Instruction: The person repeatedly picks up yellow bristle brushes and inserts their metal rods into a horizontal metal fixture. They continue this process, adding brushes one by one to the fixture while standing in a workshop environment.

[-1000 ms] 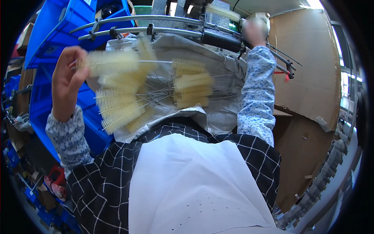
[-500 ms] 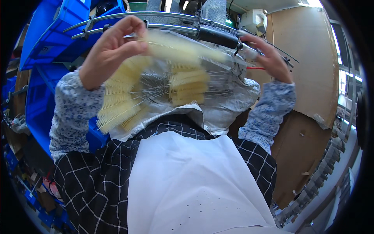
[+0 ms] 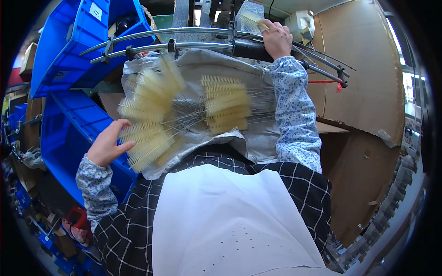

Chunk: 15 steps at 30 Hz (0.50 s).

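On silvery sheeting over my lap lie two piles of pale yellow bristle brushes with twisted wire stems. The left pile [image 3: 147, 106] is fanned out, its stems crossing toward the right pile [image 3: 225, 103]. My left hand [image 3: 109, 143] is at the outer edge of the left pile, thumb and fingers apart, with nothing held. Stretched out beyond the metal rods, my right hand [image 3: 277, 40] has its fingers closed at the near end of a single brush [image 3: 250, 19]. The exact grip is partly hidden behind the hand.
Two metal rods [image 3: 198, 45] with a black sleeve [image 3: 251, 49] cross in front of me. Blue bins [image 3: 57, 69] stand at the left. Large cardboard [image 3: 357, 69] covers the right side, near a whitish plastic jug [image 3: 301, 24]. Machine parts [image 3: 216, 16] rise behind the rods.
A brush that was blurred between my hands is now beyond the rods at my right hand. My left hand has dropped toward the left pile and opened.
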Each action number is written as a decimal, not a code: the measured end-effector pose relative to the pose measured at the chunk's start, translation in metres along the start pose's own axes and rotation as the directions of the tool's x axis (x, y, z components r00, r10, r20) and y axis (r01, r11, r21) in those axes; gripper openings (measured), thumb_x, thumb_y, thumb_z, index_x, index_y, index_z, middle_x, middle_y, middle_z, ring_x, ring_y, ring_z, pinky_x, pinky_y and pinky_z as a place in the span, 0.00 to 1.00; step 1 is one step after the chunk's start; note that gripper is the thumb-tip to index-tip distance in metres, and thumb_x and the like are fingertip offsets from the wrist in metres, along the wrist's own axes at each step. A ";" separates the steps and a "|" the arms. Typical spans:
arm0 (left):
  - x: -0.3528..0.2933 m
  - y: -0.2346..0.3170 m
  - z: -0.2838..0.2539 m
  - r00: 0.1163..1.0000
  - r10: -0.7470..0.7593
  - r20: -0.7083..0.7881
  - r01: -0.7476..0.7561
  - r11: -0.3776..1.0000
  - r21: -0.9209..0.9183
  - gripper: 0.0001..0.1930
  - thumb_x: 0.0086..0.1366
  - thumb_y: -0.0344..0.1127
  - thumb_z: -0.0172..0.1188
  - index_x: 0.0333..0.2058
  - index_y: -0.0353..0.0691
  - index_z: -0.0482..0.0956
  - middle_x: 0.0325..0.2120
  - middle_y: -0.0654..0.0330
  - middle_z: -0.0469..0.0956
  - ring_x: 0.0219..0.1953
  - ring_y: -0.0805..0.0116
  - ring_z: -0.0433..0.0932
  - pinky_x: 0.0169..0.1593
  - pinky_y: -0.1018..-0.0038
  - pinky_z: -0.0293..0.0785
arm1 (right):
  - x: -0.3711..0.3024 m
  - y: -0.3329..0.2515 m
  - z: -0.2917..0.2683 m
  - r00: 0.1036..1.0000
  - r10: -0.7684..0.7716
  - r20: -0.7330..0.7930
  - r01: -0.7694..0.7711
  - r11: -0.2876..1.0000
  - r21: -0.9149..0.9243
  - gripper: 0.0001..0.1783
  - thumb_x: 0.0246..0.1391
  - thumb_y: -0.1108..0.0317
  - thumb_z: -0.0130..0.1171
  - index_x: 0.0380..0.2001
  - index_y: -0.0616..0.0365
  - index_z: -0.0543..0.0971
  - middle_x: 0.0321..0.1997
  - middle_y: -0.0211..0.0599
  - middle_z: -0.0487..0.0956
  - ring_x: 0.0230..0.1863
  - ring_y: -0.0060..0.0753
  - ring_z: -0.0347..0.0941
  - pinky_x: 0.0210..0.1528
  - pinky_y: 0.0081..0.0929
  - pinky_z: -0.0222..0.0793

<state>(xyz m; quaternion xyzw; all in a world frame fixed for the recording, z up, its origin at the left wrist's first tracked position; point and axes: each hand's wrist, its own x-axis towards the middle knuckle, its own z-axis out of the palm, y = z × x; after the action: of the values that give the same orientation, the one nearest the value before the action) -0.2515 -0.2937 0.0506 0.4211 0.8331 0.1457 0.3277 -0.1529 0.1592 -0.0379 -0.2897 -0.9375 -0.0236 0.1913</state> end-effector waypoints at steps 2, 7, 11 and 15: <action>0.001 0.008 0.005 0.988 -0.148 0.037 0.150 0.985 -0.083 0.22 0.47 0.33 0.59 0.41 0.37 0.63 0.33 0.52 0.68 0.38 0.61 0.70 0.41 0.71 0.65 | 0.007 0.001 0.005 0.997 0.040 0.072 -0.038 0.999 -0.024 0.17 0.45 0.61 0.48 0.41 0.35 0.73 0.36 0.29 0.73 0.41 0.35 0.66 0.42 0.36 0.59; 0.003 0.015 0.000 0.981 -0.162 0.105 0.184 0.952 -0.244 0.20 0.47 0.30 0.58 0.40 0.39 0.64 0.23 0.57 0.67 0.26 0.69 0.69 0.31 0.76 0.65 | 0.011 -0.002 0.007 0.994 0.027 0.102 -0.025 0.999 -0.024 0.18 0.45 0.61 0.46 0.43 0.35 0.72 0.37 0.30 0.73 0.41 0.36 0.66 0.43 0.37 0.59; 0.005 0.024 -0.002 0.982 -0.178 0.069 0.191 0.920 -0.342 0.17 0.47 0.28 0.57 0.37 0.39 0.65 0.18 0.64 0.64 0.20 0.77 0.63 0.26 0.82 0.62 | 0.012 0.003 0.016 0.995 -0.006 0.103 0.001 0.999 0.047 0.18 0.46 0.61 0.46 0.43 0.34 0.72 0.38 0.31 0.73 0.42 0.37 0.66 0.44 0.35 0.59; 0.010 0.012 0.000 0.998 -0.013 -0.059 -0.017 0.876 -0.481 0.13 0.46 0.26 0.55 0.33 0.38 0.66 0.20 0.67 0.62 0.22 0.80 0.60 0.29 0.84 0.60 | 0.016 0.007 0.018 0.988 -0.019 0.156 0.014 0.999 0.038 0.18 0.47 0.63 0.45 0.44 0.33 0.72 0.40 0.30 0.72 0.45 0.35 0.64 0.47 0.37 0.56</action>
<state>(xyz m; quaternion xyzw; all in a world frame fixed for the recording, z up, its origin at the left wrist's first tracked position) -0.2483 -0.2785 0.0526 0.3227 0.7797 0.3613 0.3966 -0.1671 0.1763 -0.0490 -0.2794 -0.9523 0.0147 0.1223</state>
